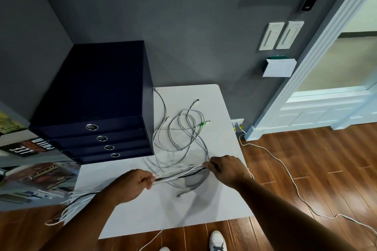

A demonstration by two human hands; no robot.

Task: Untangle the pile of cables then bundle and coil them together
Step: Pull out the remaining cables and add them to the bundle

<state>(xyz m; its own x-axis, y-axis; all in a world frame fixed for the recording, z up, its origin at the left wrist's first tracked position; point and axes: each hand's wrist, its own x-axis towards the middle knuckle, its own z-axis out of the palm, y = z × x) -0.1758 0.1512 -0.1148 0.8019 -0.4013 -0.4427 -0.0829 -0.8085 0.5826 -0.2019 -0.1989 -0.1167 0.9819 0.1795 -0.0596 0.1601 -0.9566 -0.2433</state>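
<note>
A bundle of white cables with one black cable (179,173) is stretched straight between my two hands above the white table (224,199). My left hand (130,184) is closed around the bundle's left part, and the loose ends trail off the table's left edge. My right hand (226,168) pinches the bundle's right end. Behind the hands, a loose tangle of grey and white cables (181,128) lies in loops on the table, one with a green connector (203,124).
A dark blue drawer box (95,108) stands on the table's back left. Books (36,175) lie to the left. A white cord (285,171) runs across the wooden floor from a wall outlet (237,122). My shoes (217,241) show below the table's front edge.
</note>
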